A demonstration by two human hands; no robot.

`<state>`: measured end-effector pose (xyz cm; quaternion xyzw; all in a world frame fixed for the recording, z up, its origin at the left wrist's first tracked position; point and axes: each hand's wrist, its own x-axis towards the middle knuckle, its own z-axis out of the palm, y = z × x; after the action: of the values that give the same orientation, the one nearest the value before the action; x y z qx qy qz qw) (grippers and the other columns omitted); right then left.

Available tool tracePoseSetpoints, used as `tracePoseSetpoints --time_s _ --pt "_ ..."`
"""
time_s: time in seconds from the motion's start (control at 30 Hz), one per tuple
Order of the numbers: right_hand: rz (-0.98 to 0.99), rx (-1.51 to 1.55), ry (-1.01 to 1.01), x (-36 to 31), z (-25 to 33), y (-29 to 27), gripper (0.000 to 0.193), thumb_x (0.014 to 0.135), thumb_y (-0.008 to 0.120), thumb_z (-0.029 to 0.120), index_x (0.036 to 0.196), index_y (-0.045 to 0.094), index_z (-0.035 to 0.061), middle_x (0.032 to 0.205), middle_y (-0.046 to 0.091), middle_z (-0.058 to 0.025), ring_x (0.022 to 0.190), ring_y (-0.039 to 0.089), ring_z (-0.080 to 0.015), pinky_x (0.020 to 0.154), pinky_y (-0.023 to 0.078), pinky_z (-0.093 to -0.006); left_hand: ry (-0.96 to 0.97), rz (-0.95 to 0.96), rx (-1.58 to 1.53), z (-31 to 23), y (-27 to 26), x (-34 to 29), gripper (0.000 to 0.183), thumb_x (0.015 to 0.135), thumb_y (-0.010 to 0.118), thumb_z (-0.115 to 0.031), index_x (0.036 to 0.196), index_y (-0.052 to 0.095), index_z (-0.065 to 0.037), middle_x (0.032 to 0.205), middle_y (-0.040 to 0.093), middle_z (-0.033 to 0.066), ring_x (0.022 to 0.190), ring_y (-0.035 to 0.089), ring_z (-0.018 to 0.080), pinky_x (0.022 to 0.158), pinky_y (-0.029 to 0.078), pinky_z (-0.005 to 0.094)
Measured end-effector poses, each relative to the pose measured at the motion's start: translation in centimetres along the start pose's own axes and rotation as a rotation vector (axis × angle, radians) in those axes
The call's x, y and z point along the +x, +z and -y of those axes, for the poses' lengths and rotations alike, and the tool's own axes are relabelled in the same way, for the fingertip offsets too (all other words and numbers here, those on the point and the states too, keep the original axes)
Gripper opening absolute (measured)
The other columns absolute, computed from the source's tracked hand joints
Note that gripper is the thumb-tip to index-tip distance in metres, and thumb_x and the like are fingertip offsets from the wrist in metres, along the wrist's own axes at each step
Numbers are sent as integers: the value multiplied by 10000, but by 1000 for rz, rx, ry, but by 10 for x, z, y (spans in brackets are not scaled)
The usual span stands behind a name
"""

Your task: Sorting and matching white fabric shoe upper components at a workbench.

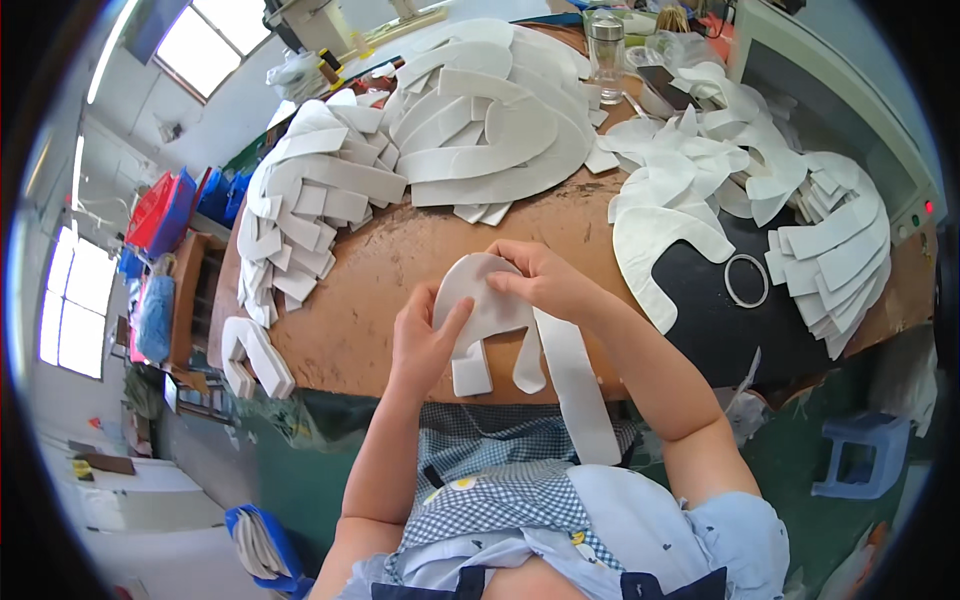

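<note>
one white piece (472, 290), rounded edge forward, long axis unclear, left hand (422, 325) and right hand (548, 281) clamped on it

Under the left hand (425, 335) and right hand (540, 280), a broad, scuffed brown worktable (350, 330) is stretching outward, and a dark green floor (285, 480) is showing past its near edge. Far left of the left hand, a bright paned window (78, 300) is glowing; farther ahead, a second bright window (215, 40) is lighting a white wall (135, 110). A long white tube light (110, 50) is shining nearby. Well right of the right hand, a pale blue plastic stool (862, 427) is standing.
</note>
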<state>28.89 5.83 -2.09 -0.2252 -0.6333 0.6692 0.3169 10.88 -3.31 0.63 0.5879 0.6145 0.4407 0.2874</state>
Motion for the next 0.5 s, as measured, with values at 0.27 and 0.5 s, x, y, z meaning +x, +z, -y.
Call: tracePoseSetpoints --time_s 0.27,0.5 --pt "-277 -400 300 3 1 -20 176 900 588 126 946 612 -42 782 650 -77 661 577 -126 595 477 -282 -392 74 -270 51 18 11 184 912 634 -172 892 634 11 745 610 -24 637 506 17 554 393 180" --pt "-386 -410 388 22 -22 -17 161 900 588 131 907 618 -27 737 633 -69 630 561 -118 570 456 -284 -388 129 -42 73 15 36 204 888 651 -157 782 632 17 600 564 -50 530 436 7 465 338 196"
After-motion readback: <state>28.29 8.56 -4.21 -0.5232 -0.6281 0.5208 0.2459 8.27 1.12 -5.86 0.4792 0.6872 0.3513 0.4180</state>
